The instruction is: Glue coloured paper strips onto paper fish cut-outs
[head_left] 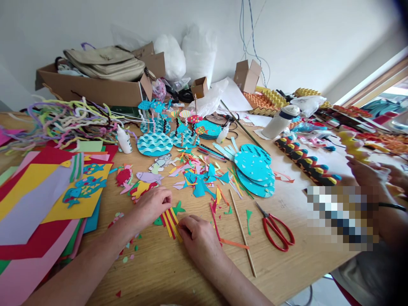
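Observation:
A green paper fish lies on the wooden table, striped with red and yellow paper strips whose lower ends stick out past its body. My left hand comes in over the fish, fingers pinched at the upper end of the rightmost yellow strip and hiding part of the body. Curled at that strip's lower end is my right hand, thumb and fingers closed on it; the exact grip is partly hidden. Red-handled scissors and a thin wooden stick lie to the right of my right hand.
Coloured paper sheets are stacked at left. Paper scraps and blue paper ovals lie ahead, behind them glue bottles and fish stands. At right, another person's hands hold a yellow piece.

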`<state>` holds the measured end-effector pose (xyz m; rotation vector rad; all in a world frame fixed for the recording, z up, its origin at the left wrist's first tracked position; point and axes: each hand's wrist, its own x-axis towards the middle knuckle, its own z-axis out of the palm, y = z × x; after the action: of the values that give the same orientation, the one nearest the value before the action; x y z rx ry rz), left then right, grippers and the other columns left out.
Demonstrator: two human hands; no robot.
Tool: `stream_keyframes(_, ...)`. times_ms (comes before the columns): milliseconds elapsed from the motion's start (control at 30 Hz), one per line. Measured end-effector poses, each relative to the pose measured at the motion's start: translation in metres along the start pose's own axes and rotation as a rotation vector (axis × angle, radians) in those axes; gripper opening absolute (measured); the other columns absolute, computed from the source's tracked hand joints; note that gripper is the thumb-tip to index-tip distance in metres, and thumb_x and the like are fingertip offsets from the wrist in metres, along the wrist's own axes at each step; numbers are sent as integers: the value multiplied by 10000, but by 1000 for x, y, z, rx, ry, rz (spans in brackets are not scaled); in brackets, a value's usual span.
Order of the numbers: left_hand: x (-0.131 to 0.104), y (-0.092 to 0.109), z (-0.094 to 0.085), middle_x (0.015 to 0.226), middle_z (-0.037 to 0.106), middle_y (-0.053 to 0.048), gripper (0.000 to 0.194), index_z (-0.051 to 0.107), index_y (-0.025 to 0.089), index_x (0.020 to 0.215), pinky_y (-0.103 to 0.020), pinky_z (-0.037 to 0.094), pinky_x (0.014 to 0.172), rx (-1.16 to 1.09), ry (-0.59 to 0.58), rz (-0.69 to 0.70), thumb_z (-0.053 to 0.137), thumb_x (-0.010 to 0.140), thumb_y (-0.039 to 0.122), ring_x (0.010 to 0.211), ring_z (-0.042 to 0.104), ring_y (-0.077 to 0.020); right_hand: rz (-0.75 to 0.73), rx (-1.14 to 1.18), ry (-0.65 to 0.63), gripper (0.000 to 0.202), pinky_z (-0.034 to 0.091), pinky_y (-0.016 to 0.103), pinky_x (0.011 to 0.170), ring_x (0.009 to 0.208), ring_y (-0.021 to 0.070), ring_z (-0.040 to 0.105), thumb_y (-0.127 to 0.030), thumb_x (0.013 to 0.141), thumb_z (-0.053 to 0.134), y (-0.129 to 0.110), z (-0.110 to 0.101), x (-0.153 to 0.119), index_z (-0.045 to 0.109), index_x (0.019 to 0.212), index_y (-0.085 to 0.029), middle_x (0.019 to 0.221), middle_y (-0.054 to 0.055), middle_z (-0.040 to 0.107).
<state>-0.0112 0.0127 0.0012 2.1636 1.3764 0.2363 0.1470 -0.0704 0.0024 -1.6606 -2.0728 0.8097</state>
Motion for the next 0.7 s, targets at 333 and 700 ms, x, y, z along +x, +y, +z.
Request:
stream_keyframes(333,0,2,-1,625,481,39,149,485,190,584,-222,287,530,37,-21,-20,526,685,89,595,462,-125,-10,-54,-17,159,356,188,603,682,121,582,-103,785,516,0,1,0,637,720,-183,745,15,650)
stream_keyframes(700,2,2,0,632,493,45,137,486,188,611,-214,300,528,59,-17,-8,538,696,94,602,479,-121,-17,-88,-33,154,347,179,608,692,112,577,-124,804,502,0,0,-1,624,730,-181,754,9,641)
